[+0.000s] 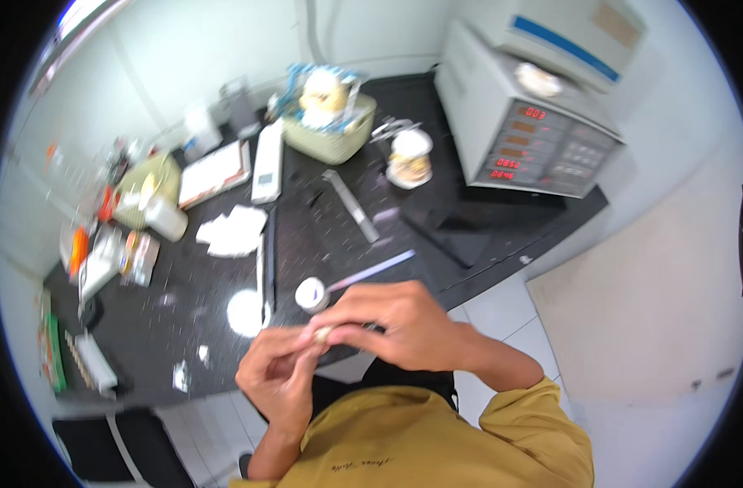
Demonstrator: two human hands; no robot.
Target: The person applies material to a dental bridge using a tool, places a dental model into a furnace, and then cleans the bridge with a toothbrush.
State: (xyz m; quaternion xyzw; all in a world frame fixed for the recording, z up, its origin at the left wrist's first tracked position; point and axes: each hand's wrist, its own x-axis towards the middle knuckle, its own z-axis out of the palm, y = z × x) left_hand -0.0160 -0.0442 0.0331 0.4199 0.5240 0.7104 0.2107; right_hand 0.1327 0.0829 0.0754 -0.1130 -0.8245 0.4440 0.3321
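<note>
In front of my chest, near the bench's front edge, both hands meet around a small cream-coloured piece [323, 333]. Its exact kind is too small and covered by fingers to make out. My left hand [275, 370] pinches it from the left with thumb and fingers. From the right, my right hand [394, 324] closes its thumb and fingertips on the same piece. Just beyond the fingers stands a small white jar [312, 293]. A slim pale stick-like tool [373, 270] lies beside it, slanting to the right.
Across the black bench [201, 342] lie tweezers [352, 207], slender tools [271, 256], crumpled tissue [233, 232] and a white disc [248, 313]. Farther back are a dental model [409, 167], a green basket [331, 140] and a grey machine with red digits [542, 150]. A black chair [131, 447] stands lower left.
</note>
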